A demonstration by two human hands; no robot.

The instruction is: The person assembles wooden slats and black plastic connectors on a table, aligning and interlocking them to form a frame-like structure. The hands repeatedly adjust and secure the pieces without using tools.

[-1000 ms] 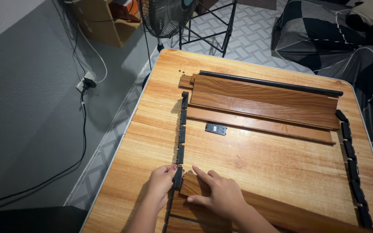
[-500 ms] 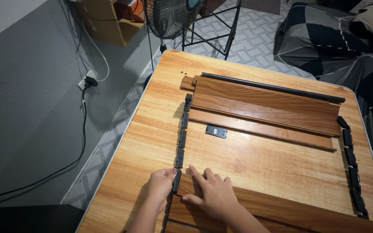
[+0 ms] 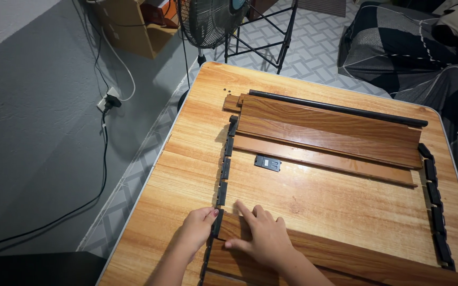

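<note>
left hand (image 3: 197, 229) pinching black side rail (image 3: 222, 180) at table (image 3: 186, 159) 7 o'clock | right hand (image 3: 263, 239) pressing flat, fingers spread, on near wood slat (image 3: 345, 257) at 6 o'clock

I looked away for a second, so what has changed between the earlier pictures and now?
Little changed. The left hand is still at the black rail, and the right hand still lies flat on the near plank. Nothing was taken hold of or let go. The far planks and the small black piece stayed put.
</note>
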